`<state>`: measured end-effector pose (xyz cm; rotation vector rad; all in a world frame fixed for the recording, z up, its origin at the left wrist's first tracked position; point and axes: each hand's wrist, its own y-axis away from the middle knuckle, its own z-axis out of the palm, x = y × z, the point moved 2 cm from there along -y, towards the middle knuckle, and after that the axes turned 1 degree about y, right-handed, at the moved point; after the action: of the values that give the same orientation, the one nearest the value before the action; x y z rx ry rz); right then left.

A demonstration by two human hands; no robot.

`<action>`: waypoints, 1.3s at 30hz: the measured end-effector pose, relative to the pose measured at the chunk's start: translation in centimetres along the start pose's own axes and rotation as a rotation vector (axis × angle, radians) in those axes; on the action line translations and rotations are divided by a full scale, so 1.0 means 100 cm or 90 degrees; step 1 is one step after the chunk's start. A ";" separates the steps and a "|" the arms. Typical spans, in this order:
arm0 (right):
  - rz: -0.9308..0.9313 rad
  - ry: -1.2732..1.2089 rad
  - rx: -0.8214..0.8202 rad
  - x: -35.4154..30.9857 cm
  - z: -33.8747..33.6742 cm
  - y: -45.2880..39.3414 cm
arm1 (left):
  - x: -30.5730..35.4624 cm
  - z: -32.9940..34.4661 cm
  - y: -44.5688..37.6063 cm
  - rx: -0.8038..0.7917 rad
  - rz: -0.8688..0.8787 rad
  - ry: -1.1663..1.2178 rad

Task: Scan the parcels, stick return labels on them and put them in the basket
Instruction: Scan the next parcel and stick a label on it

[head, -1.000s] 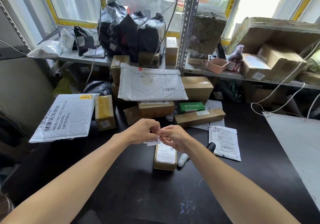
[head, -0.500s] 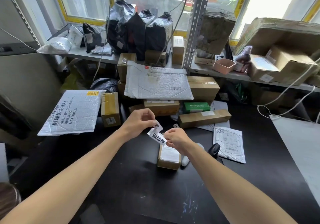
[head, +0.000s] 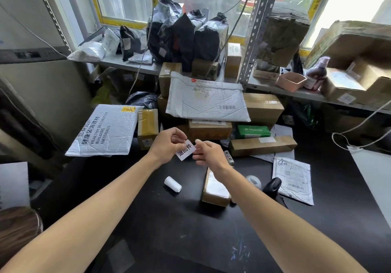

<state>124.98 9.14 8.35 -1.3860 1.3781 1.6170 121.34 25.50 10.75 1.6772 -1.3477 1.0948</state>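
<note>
- The left hand (head: 167, 146) pinches the label (head: 186, 149) by its left edge, above and to the left of the box (head: 214, 190); the right hand (head: 208, 154) is at the label's right edge, fingers loosely curled, and whether it grips the label I cannot tell.
- The box lies flat on the desk (head: 190, 230), partly under the right forearm, white shipping sheet up.
- Risk: the label, once peeled, probably has its glue bare, so it may curl onto the fingers or fold on itself.
- Risk: set down crooked, it could cover the box's barcode.
- Risk: a forearm sweep could knock the roll (head: 173, 184) left of the box, or the scanner (head: 273, 185) right of it.
- No basket is in view.
</note>
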 end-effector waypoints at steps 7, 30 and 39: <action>-0.039 0.090 0.019 0.019 -0.035 0.017 | 0.005 0.039 -0.003 -0.184 -0.055 0.004; 0.187 0.244 0.118 0.096 -0.072 0.049 | -0.038 0.129 0.021 -0.185 -0.062 -0.298; 0.193 0.316 0.146 0.100 -0.074 0.037 | -0.045 0.133 0.015 -0.177 -0.030 -0.315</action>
<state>121.24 -0.69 0.75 -1.5552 2.0774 1.2752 121.79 14.84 1.51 1.8201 -1.6635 0.4439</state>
